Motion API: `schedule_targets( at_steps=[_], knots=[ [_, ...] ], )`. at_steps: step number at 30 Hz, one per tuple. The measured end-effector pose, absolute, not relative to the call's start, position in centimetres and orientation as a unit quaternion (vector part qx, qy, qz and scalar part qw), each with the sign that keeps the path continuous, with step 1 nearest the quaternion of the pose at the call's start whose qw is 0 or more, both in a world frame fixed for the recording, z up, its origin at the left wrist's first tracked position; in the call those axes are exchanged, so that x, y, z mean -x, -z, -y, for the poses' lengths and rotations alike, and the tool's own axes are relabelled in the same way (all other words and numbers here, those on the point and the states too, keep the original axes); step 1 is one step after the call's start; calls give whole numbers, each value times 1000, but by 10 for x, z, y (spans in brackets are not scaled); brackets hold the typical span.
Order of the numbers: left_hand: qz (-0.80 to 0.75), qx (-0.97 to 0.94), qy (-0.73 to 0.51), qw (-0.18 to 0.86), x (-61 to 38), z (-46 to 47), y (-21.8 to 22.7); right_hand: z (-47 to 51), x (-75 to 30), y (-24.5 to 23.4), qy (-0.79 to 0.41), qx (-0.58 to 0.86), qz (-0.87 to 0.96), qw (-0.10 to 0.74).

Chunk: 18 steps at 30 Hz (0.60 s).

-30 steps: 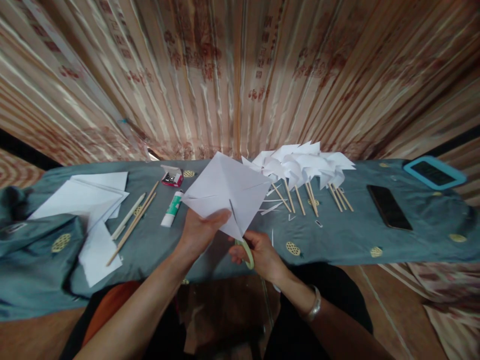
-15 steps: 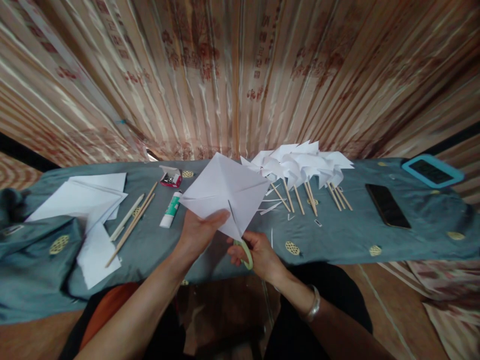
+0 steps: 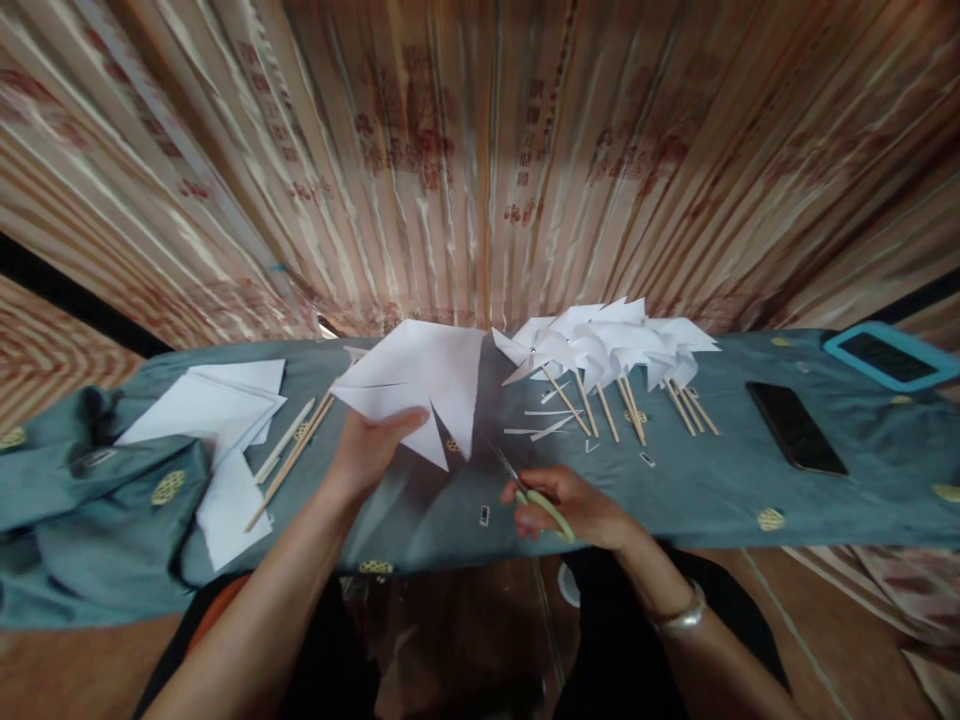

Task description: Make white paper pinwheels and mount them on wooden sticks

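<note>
My left hand [image 3: 371,440] grips a white paper square [image 3: 420,365] by its near edge, thumb on top, above the cloth. Slits run inward from the paper's edges, and one gapes open at the near corner. In my right hand [image 3: 566,500] are scissors [image 3: 541,502] with light green handles, held apart from the paper to its right. Their thin blades point up and left and look nearly closed. Beyond my right hand lie several white paper pinwheels [image 3: 600,345] on wooden sticks, overlapping in a row.
Left on the teal cloth [image 3: 705,490] are stacked white sheets [image 3: 202,405] and wooden sticks [image 3: 289,465]. Paper strips [image 3: 551,430] lie before the pinwheels. At right are a black phone [image 3: 796,428] and a blue-framed device [image 3: 892,357]. A patterned curtain [image 3: 480,170] hangs behind.
The scissors have come away from the paper, down and to the right. The slit at the near corner now gapes. My left hand and the paper have shifted left, covering the glue stick.
</note>
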State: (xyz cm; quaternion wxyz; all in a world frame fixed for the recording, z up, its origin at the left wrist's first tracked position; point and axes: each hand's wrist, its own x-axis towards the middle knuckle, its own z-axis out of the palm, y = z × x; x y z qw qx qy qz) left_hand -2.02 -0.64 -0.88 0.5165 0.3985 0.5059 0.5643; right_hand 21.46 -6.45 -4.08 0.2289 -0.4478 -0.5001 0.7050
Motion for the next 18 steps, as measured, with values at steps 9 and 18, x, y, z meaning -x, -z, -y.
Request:
schedule_targets(
  at_steps=[9, 18],
  knots=[
    [-550, -413, -472, 551, 19, 23, 17, 42, -249, 34, -577, 492, 439, 482],
    [-497, -511, -337, 614, 2, 48, 30, 26, -235, 42, -598, 495, 422, 468]
  ],
)
